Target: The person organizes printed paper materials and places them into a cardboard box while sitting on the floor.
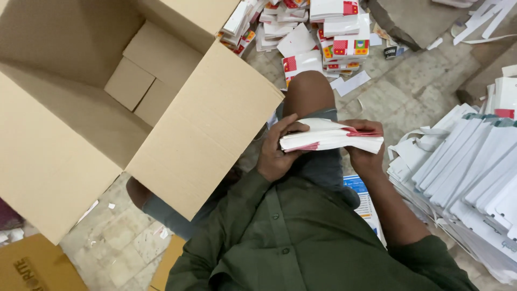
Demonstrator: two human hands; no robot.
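Hands, left (276, 153) and right (365, 146), clamp opposite ends of stack (329, 137); its long axis spans them, right of box (207, 126).

This is looking like a small packing or print-finishing workshop, with the work going on down on the floor. A worn stone floor (414, 91) is lying littered with paper scraps; heaps of flat white printed cartons (323, 37) are piling up ahead, rows of folded white paper bags (474, 161) are stacking at the side, and a big open cardboard box (204, 134) is standing close by.
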